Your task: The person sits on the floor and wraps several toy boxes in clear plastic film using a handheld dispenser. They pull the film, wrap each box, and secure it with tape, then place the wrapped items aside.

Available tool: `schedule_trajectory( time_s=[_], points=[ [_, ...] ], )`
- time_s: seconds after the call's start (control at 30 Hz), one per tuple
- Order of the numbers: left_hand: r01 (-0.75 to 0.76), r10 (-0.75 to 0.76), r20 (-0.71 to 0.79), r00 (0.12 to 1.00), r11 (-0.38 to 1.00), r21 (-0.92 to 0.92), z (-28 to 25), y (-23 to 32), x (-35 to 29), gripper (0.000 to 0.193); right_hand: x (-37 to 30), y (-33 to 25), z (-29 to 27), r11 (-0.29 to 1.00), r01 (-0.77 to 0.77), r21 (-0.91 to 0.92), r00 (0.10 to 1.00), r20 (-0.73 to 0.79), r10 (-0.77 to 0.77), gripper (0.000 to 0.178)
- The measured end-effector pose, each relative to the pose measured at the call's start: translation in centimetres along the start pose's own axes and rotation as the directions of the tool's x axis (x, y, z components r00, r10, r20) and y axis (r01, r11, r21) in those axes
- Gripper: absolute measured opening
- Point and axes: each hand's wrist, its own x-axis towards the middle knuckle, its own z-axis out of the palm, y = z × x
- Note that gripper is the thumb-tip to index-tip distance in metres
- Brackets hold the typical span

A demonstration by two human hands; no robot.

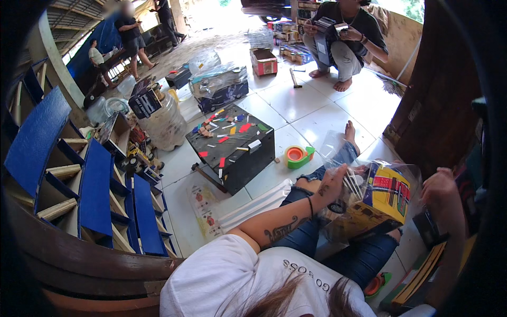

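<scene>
A yellow toy truck with a red and blue panel and a black wheel lies tilted across my lap. Clear plastic wrap surrounds it, with a loose flap rising at its far side. My left hand is closed on the wrapped truck's left end, a dark band round the wrist. Beside the plastic's right edge, my right hand is raised with its fingers curled in; what they hold, if anything, I cannot make out. An orange and green tape dispenser rests on the tiles beyond my knee.
Coloured scraps cover a black box ahead, with a hammer against it. Blue wooden pieces stack at left. Another tape dispenser sits by my right leg, near stacked boards. Far right, a person squats, handling a dark object.
</scene>
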Motion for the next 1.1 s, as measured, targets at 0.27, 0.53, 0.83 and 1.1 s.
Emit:
schedule_trajectory(
  time_s=[0.27, 0.53, 0.83, 1.1],
  points=[
    [0.26, -0.374, -0.338, 0.863, 0.905, -0.338, -5.6, -6.6, 0.5, 0.041, 2.2, 1.3, 20.5, 0.658, 0.182, 0.731, 0.743, -0.54, 0.395, 0.041],
    [0.149, -0.249, -0.461, 0.852, 0.959, -0.242, -10.5, -3.2, -0.3, 0.041, -1.5, 0.2, 35.5, 0.105, -0.378, 0.92, 0.684, 0.201, 0.701, 0.065],
    [0.147, -0.255, -0.306, 0.917, 0.931, -0.333, -10.5, -3.7, -0.8, 0.043, 6.3, -7.0, 22.8, 0.612, -0.099, 0.785, 0.832, -0.272, 0.483, 0.091],
    [0.12, -0.224, -0.18, 0.958, 0.881, -0.458, -11.6, -4.8, -2.6, 0.044, 8.3, -8.1, 18.1, 0.283, 0.377, 0.882, 0.841, -0.454, 0.295, 0.08]
  ],
)
